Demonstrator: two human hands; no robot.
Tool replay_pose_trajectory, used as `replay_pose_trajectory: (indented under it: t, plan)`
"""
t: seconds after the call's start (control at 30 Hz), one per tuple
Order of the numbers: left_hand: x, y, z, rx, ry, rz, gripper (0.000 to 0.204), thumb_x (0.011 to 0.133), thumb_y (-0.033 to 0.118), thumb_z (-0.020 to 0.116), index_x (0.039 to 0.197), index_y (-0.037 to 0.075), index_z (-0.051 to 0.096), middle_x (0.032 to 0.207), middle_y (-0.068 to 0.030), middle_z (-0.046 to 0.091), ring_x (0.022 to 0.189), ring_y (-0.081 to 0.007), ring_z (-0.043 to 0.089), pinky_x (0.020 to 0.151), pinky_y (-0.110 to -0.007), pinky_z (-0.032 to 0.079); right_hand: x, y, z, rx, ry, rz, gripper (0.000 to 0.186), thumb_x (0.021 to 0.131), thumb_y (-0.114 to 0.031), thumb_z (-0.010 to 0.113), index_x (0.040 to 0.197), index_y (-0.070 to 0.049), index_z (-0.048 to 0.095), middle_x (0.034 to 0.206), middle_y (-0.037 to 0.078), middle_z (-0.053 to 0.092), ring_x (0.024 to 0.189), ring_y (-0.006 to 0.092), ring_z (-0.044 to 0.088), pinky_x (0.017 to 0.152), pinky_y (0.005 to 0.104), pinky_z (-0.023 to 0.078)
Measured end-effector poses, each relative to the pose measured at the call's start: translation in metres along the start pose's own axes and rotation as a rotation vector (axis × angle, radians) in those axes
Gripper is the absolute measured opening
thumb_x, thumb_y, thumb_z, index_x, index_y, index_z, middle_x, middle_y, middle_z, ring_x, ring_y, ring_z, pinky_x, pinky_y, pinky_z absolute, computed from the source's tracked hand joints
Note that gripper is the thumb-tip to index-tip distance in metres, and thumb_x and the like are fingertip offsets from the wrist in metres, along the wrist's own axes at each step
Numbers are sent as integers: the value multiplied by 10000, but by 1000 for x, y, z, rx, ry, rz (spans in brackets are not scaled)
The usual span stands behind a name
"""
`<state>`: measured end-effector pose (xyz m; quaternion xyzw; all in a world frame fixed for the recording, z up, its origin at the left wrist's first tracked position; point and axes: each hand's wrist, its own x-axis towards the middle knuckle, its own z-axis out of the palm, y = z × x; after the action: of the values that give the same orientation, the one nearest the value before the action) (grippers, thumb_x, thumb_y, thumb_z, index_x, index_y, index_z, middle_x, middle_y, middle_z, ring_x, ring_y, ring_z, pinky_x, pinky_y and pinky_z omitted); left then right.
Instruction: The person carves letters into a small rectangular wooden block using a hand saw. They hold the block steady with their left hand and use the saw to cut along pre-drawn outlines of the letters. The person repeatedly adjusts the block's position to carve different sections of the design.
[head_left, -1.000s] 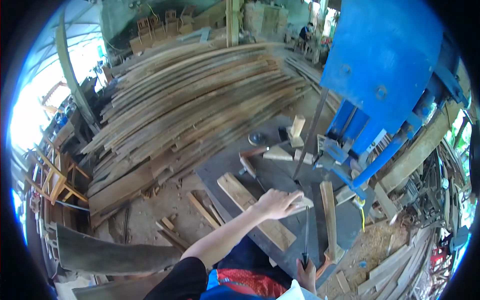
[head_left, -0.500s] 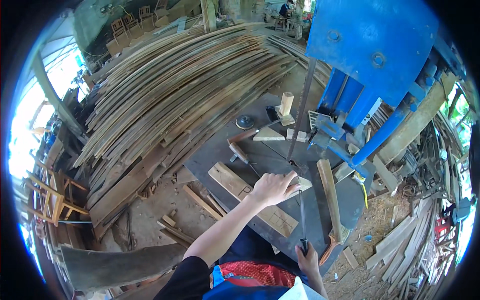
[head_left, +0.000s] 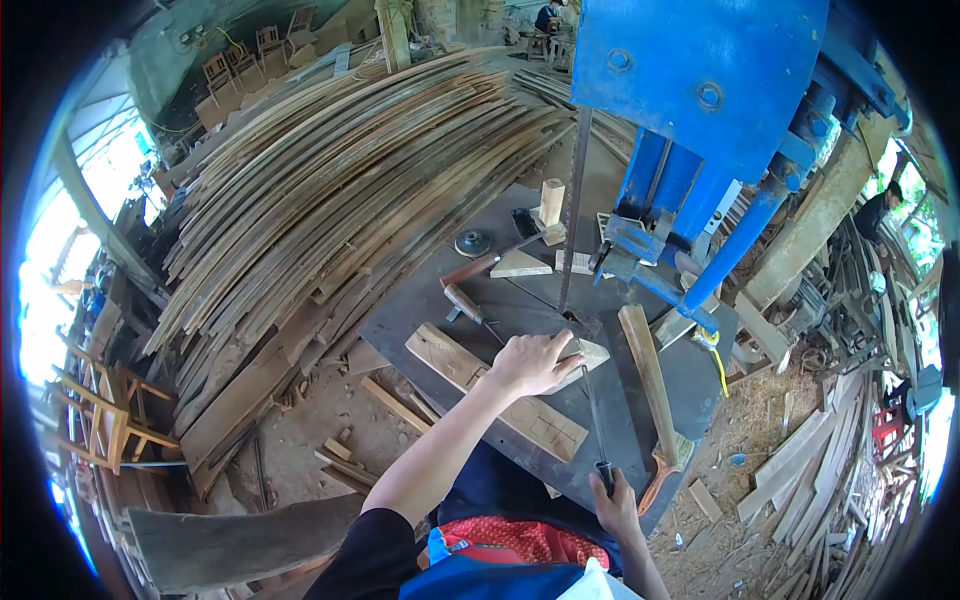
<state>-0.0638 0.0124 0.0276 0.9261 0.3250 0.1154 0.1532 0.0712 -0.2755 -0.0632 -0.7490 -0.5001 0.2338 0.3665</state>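
Note:
My left hand (head_left: 537,365) is closed over a small pale wood block (head_left: 597,354) on the dark metal saw table (head_left: 490,330). In my right hand (head_left: 617,502) is a long slim metal tool with a dark handle (head_left: 597,420), possibly a file. Its far end reaches the block beside my left fingers; the exact contact is hidden. Under my left wrist lies a thick wooden board with pencil marks (head_left: 548,428). To the right are a long wooden stick (head_left: 648,375) and a brush with an orange-brown handle (head_left: 656,484).
Just beyond my left hand runs the upright bandsaw blade (head_left: 577,210) below the blue machine housing (head_left: 700,70). A wood-handled tool (head_left: 465,302) and offcuts (head_left: 520,263) lie on the table. Long planks (head_left: 370,190) fill the left; another person (head_left: 877,212) is at far right.
My view has shifted, so the machine and table sit slightly farther left. Another person has come into view at the far right. Both hands keep their holds, with the tool's end still at the block.

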Motion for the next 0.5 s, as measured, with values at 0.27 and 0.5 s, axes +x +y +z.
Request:
replay_pose_trajectory:
  t: [0.27,0.5]
  plan:
    - [0,-7,-8,-54,-28,-70,631,1017,610,384,1287,68,565,900,-235,721,887,-410,713,771,-526,563,-3,15,0,515,-67,272,265,1076,-246,455,963,-32,564,756,36,546,616,137,477,596,314,383]
    - [10,5,-17,-101,-157,-128,724,975,694,391,1281,68,587,949,-237,718,938,-414,705,857,-516,549,-6,0,8,708,-56,136,216,1075,-187,462,1193,-59,334,861,71,588,640,101,600,354,272,444]
